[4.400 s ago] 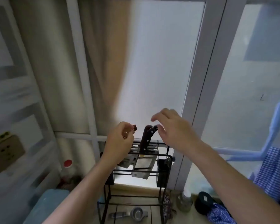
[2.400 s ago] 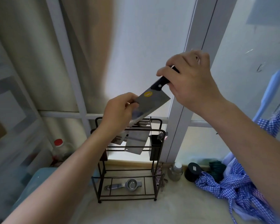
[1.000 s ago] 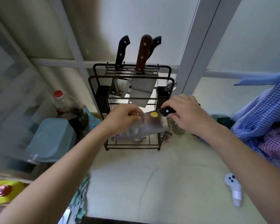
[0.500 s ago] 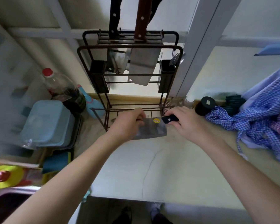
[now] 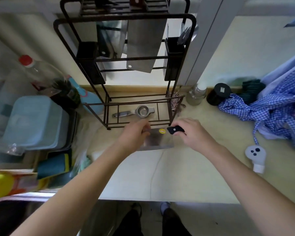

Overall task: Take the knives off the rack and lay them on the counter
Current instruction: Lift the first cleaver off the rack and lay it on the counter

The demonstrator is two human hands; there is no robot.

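A cleaver (image 5: 157, 139) with a black handle and a yellow sticker lies flat just above or on the pale counter (image 5: 169, 176), right in front of the black wire rack (image 5: 180, 68). My right hand (image 5: 191, 133) grips its handle. My left hand (image 5: 134, 135) pinches the far end of its blade. Two more wide blades (image 5: 143, 46) hang down inside the rack's upper tier; their handles are cut off by the top edge of the view.
A metal squeezer (image 5: 136, 111) lies on the rack's bottom shelf. Left of the rack are a red-capped bottle (image 5: 41, 74) and a blue lidded box (image 5: 34, 123). Right: a glass jar (image 5: 197, 94), a black jar (image 5: 219, 93), checked cloth (image 5: 271, 113), a white controller (image 5: 256, 156).
Both hands lifted the cleaver out of the rack and brought it down to the counter in front of the rack. The view tilted downward.
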